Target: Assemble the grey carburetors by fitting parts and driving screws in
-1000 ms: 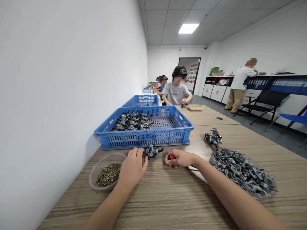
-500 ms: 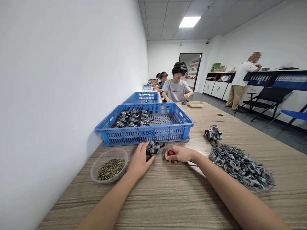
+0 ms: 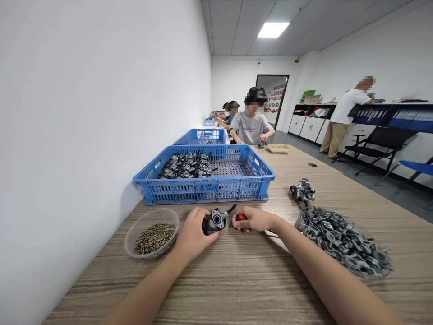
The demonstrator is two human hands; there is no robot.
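A grey metal carburetor (image 3: 216, 220) with a black lever is tilted just above or on the table; I cannot tell which. My left hand (image 3: 193, 231) grips it from the left, thumb below and fingers over the top. Close by on the right, my right hand (image 3: 252, 219) is closed around the red handle of a screwdriver (image 3: 241, 217). Its thin dark shaft shows in part beneath my right wrist, and its tip is hidden. Left of my left hand stands a clear round bowl (image 3: 130, 239) of small brass-coloured screws.
Behind my hands is a blue crate (image 3: 203, 195) partly filled with carburetors. Another carburetor (image 3: 303, 190) lies at the right, near a clear container of grey metal parts (image 3: 345, 241). A white wall borders the left side. Across the table sits a co-worker (image 3: 252, 126).
My left hand has brought the carburetor slightly nearer and turned it, so its round opening faces me more and its black lever points up. The right hand stays closed on the screwdriver.
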